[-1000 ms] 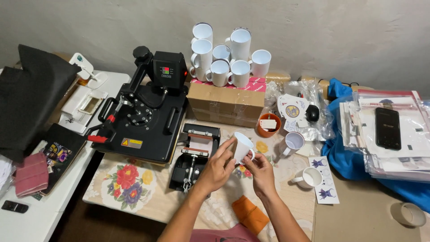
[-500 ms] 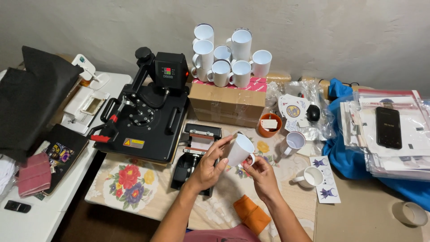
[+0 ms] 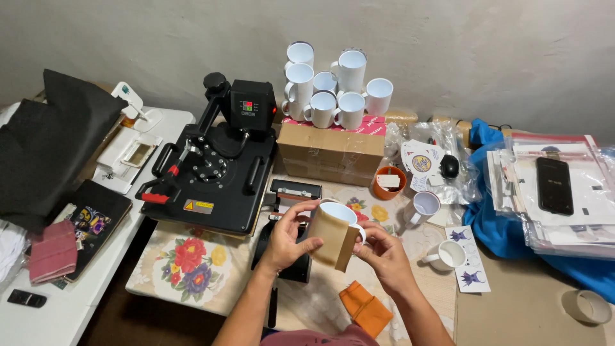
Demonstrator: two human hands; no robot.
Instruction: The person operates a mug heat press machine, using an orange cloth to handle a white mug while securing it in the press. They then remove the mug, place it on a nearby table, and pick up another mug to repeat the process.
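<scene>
Item in hand: white mug (image 3: 338, 214) wrapped in a tan sheet (image 3: 330, 238), raised above the small mug press (image 3: 289, 211). My left hand (image 3: 287, 236) curls closed around its side; my right hand (image 3: 382, 253) pinches the sheet's edge, seemingly to keep it tight. Flat heat press (image 3: 214, 173) stands left, spare mugs (image 3: 333, 83) stacked on a cardboard box (image 3: 330, 150) behind.

I'm in a small home workshop for printing mugs, set up against a bare plastered wall. A black heat press (image 3: 214, 176) sits on a flowered tablecloth (image 3: 186, 259), a mug press (image 3: 288, 221) beside it. Blank white mugs (image 3: 333, 86) are stacked on a cardboard box (image 3: 330, 150), and printed transfer sheets (image 3: 557, 192) in plastic sleeves pile up to my right.
</scene>
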